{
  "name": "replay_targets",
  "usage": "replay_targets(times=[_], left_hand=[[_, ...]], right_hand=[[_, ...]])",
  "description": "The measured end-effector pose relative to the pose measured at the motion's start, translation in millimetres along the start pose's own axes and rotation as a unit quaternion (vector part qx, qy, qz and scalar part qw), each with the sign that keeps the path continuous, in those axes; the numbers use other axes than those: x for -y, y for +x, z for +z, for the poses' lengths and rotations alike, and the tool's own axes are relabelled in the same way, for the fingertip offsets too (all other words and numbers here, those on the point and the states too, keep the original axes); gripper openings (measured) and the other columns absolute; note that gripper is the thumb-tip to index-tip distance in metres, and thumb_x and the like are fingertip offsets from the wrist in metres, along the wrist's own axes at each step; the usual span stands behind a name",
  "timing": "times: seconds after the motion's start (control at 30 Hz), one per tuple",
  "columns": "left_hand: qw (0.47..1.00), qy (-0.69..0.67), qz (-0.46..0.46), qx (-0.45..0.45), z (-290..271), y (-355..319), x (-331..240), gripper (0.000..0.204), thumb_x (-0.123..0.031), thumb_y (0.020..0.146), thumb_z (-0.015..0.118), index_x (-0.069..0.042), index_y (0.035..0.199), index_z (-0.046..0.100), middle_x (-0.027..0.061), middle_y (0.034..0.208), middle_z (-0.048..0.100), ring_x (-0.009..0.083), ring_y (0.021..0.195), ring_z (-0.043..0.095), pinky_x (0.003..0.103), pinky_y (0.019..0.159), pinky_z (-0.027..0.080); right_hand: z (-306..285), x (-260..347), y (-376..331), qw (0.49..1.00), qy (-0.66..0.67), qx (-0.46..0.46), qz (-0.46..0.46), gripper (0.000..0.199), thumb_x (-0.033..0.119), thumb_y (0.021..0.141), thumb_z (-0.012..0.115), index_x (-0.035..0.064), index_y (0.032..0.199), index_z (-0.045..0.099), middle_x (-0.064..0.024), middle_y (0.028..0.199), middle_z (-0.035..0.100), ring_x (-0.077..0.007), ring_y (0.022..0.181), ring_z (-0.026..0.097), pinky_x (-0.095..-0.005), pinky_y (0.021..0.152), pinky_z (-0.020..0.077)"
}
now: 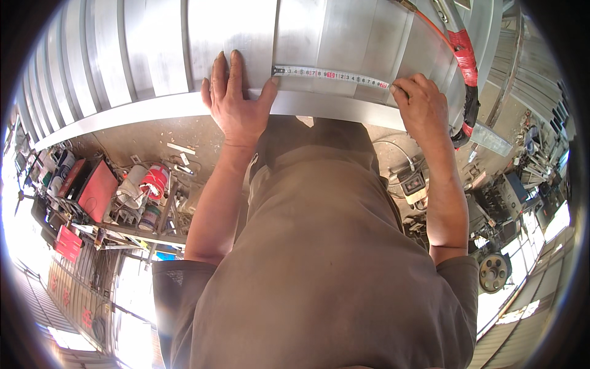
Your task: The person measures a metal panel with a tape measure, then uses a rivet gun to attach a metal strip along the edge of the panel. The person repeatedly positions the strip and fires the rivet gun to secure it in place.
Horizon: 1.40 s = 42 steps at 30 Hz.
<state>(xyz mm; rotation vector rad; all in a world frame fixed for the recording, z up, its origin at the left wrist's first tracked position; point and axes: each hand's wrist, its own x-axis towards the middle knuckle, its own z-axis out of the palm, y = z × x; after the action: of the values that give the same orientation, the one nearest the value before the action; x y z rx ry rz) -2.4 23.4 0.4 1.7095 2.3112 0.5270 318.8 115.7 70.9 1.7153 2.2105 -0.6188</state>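
A short white strip of measuring tape [335,75] with black and red marks lies across the silvery metal panel [230,24] in front of me. My left hand [236,101] rests flat on the panel with its fingers spread. Its thumb reaches the panel just beside the tape's left end. At the other end my right hand [421,104] is closed, pinching the tape's right tip between thumb and fingers. Below both hands runs the panel's front metal edge strip [332,107]. The right hand's inner fingers are partly hidden.
A welding torch handle wrapped in red tape [465,58] lies over the panel's right side, its orange hose [430,24] trailing away. Behind me at left stand a red box [92,187] and a red can [155,178]. A yellowish device [414,186] sits low at right.
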Motion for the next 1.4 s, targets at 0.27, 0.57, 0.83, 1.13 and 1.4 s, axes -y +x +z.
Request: replay_targets(times=[0.27, 0.57, 0.83, 1.13, 1.4], left_hand=[[1.000, -0.003, -0.003, -0.001, 1.3, -0.9, 1.3, 0.088, -0.053, 0.075, 0.084, -0.009, 0.147, 0.058, 0.0225, 0.149, 0.054, 0.0327, 0.138, 0.052, 0.053, 0.121, 0.025], [1.000, -0.012, -0.004, -0.006, 1.9, -1.2, 1.1, 0.087, -0.049, 0.072, 0.086, -0.009, 0.144, 0.061, 0.0198, 0.149, 0.054, 0.0288, 0.138, 0.051, 0.054, 0.121, 0.024], [1.000, -0.010, 0.003, -0.011, 2.6, -0.5, 2.1, 0.086, -0.048, 0.072, 0.086, -0.009, 0.144, 0.061, 0.0196, 0.148, 0.055, 0.0286, 0.138, 0.052, 0.054, 0.120, 0.024], [0.999, -0.021, 0.014, -0.023, 5.5, -2.5, 5.1, 0.084, -0.047, 0.072, 0.086, -0.010, 0.143, 0.062, 0.0189, 0.147, 0.054, 0.0282, 0.138, 0.051, 0.055, 0.120, 0.025], [1.000, -0.010, 0.026, -0.015, 0.5, 0.1, 6.4, 0.075, -0.047, 0.077, 0.083, -0.011, 0.140, 0.065, 0.0171, 0.144, 0.056, 0.0280, 0.134, 0.054, 0.053, 0.118, 0.028]], right_hand=[[-0.3, -0.5, 0.8, 1.000, 0.000, 0.001, -0.002, 0.019, 0.030, 0.096, 0.066, 0.0157, 0.104, 0.076, -0.0060, 0.101, 0.065, -0.0305, 0.101, 0.065, -0.0509, 0.083, 0.0516], [-1.6, 1.7, 0.9, 1.000, -0.002, 0.007, 0.002, 0.020, 0.029, 0.096, 0.066, 0.0146, 0.104, 0.076, -0.0070, 0.102, 0.066, -0.0319, 0.102, 0.065, -0.0515, 0.084, 0.0515], [-1.8, 1.5, 0.4, 1.000, 0.000, 0.007, -0.002, 0.020, 0.030, 0.097, 0.065, 0.0145, 0.104, 0.076, -0.0068, 0.103, 0.066, -0.0319, 0.102, 0.065, -0.0509, 0.085, 0.0519], [-3.3, 3.9, 1.1, 1.000, -0.011, -0.004, -0.009, 0.018, 0.026, 0.097, 0.066, 0.0114, 0.103, 0.075, -0.0073, 0.101, 0.068, -0.0323, 0.098, 0.066, -0.0478, 0.084, 0.0529], [-4.9, 3.9, 1.3, 1.000, 0.008, -0.006, -0.017, 0.019, 0.025, 0.098, 0.067, 0.0077, 0.104, 0.074, -0.0093, 0.100, 0.067, -0.0333, 0.097, 0.066, -0.0459, 0.084, 0.0522]])
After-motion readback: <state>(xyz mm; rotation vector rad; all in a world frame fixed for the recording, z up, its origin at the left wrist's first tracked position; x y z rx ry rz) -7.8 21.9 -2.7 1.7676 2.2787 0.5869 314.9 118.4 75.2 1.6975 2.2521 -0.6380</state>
